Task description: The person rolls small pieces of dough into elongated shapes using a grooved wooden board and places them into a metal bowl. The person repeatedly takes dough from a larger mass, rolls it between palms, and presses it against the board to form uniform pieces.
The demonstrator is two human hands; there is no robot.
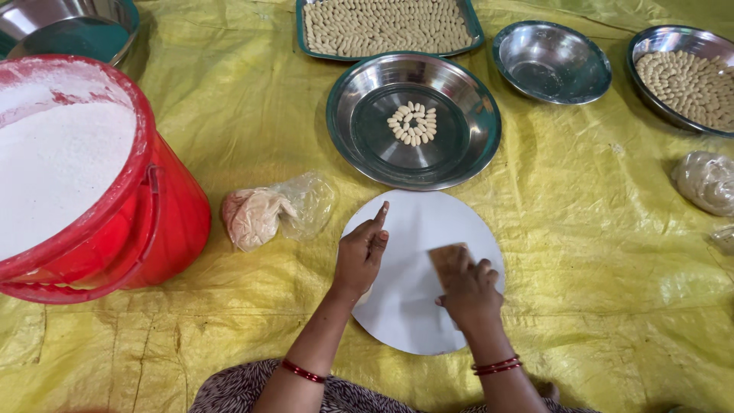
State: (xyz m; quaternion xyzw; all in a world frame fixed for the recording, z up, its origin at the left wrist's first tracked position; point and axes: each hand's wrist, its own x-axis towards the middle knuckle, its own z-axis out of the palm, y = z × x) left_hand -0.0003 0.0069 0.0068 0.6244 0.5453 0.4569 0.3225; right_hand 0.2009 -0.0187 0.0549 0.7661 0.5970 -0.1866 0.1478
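A round white board lies on the yellow sheet in front of me. My right hand presses a small flat wooden block down on the board's right half. My left hand rests on the board's left edge with the forefinger stretched out and the other fingers curled; whether it holds something small I cannot tell. Just beyond the board stands a steel plate with a small ring of pale dough pieces at its middle.
A red bucket of white flour stands at the left. A plastic bag of dough lies beside the board. Farther back are a tray full of dough pieces, an empty steel bowl and a filled plate. Another bag lies right.
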